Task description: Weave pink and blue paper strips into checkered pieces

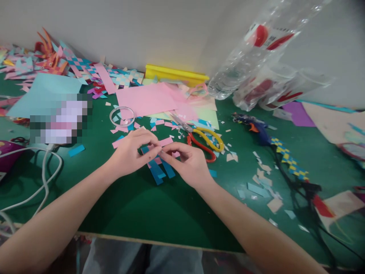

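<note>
Near the middle of the table, my left hand point(138, 149) and my right hand point(188, 161) meet at the fingertips. Thumb and forefinger are pinched together on each. A tiny pale bit may sit between the fingertips, too small to name. Directly beneath and behind the fingers are blue paper strips point(156, 172) crossed with a pink paper strip point(167, 141); my hands cover part of them, and I cannot tell whether the fingers touch them. Just beyond my right hand lie scissors point(203, 140) with yellow and red handles, blades apart. A roll of clear tape point(122, 116) rests beyond my left hand.
Pink paper sheets point(146, 99) and a yellow tray point(176, 75) lie at the back. A wrapped stack of plastic cups point(256, 53) leans right. A glue gun point(258, 129) with a dark cord, paper scraps point(265, 177), a blurred-out phone point(64, 121) and white cable point(45, 179) flank my arms.
</note>
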Tool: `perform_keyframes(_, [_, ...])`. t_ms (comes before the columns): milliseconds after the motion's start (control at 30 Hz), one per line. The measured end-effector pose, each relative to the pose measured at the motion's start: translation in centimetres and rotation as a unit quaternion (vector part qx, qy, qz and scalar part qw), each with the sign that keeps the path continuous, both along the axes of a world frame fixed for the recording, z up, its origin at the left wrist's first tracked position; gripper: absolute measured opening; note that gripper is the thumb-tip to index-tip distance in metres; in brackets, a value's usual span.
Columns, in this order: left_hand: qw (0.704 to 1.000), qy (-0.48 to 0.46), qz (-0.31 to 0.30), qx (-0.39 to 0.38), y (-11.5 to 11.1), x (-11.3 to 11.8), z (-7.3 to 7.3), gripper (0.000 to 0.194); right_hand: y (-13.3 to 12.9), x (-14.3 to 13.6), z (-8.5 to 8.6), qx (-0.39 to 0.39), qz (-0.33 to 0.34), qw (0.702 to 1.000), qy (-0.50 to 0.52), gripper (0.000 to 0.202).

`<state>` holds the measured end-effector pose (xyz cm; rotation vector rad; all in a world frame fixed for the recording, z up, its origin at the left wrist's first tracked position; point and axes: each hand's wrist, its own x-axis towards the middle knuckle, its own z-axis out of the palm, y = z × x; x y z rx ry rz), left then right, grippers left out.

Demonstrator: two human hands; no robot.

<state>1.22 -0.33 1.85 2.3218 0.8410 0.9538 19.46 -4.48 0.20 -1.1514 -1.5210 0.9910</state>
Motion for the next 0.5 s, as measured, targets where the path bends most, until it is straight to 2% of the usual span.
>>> perform_keyframes(100, [0.999,-0.007,-0.004,-0.043,0.07,-0.05,0.08,0.012,-0.04,-0.12,0.02,-0.005,-0.002,1.000,0.005,0.009])
perform_keyframes(233, [0.995,-0.020,0.009,-0.098,0.11,-0.03,0.31,0.015,-0.46,-0.21,0.29,0.029,-0.030,0.998,-0.054,0.014])
perform_keyframes(400, [0.980,-0.062,0.012,-0.188,0.27,-0.20,0.28,0.019,-0.55,0.19,0.54,0.200,-0.070,0.970,-0.117,0.029])
perform_keyframes(433, [0.975,-0.067,0.005,-0.212,0.31,-0.23,0.24,0.020,-0.47,0.36,0.48,0.236,-0.071,0.957,-0.153,0.035])
perform_keyframes(500, [0.964,-0.069,-0.015,-0.257,0.35,-0.22,0.18,0.022,-0.30,0.74,0.27,0.341,-0.066,0.911,-0.225,0.033])
